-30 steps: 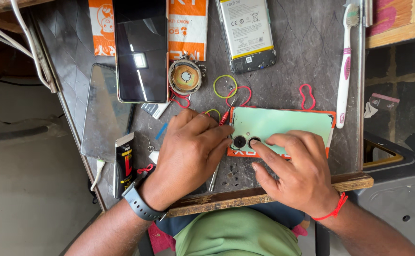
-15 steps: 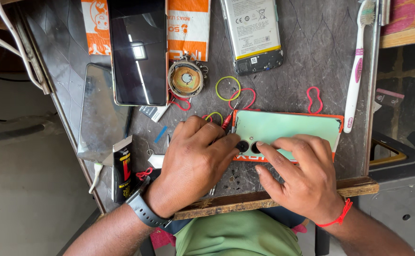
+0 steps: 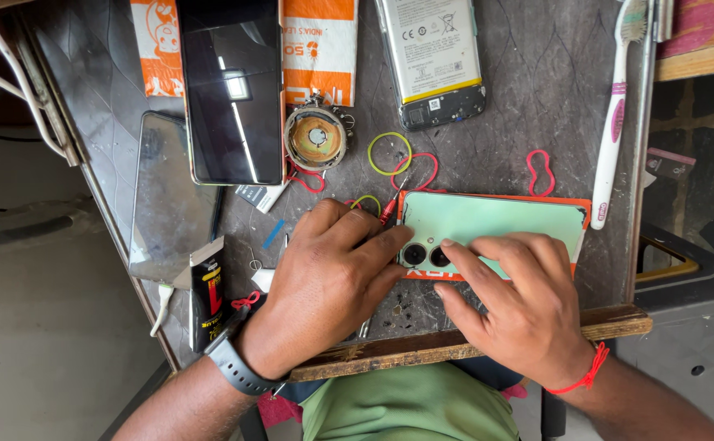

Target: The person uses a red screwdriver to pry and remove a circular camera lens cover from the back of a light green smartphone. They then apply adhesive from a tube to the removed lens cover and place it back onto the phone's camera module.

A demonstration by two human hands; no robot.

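Note:
A pale green phone back cover [image 3: 496, 220] with two round camera holes lies face down on an orange frame on the dark worktable [image 3: 520, 106]. My left hand [image 3: 324, 286] rests at its left end, fingertips pressing the corner beside the camera holes. My right hand [image 3: 512, 302] lies over the cover's lower edge, index finger pressing next to the holes. A thin metal tool [image 3: 365, 327] peeks out under my left hand; whether the hand grips it is hidden.
A black-screened phone [image 3: 234, 90] and a grey battery [image 3: 430, 57] lie at the far side. A round speaker [image 3: 316, 139], coloured rubber bands [image 3: 389, 153], a toothbrush [image 3: 614, 122], a glue tube [image 3: 208, 294] and a glass panel [image 3: 165, 204] surround the work spot. A wooden strip [image 3: 618, 322] edges the table.
The view has shifted slightly. My left fingers moved right onto the cover's corner by the camera holes; my right hand slid a little along the lower edge.

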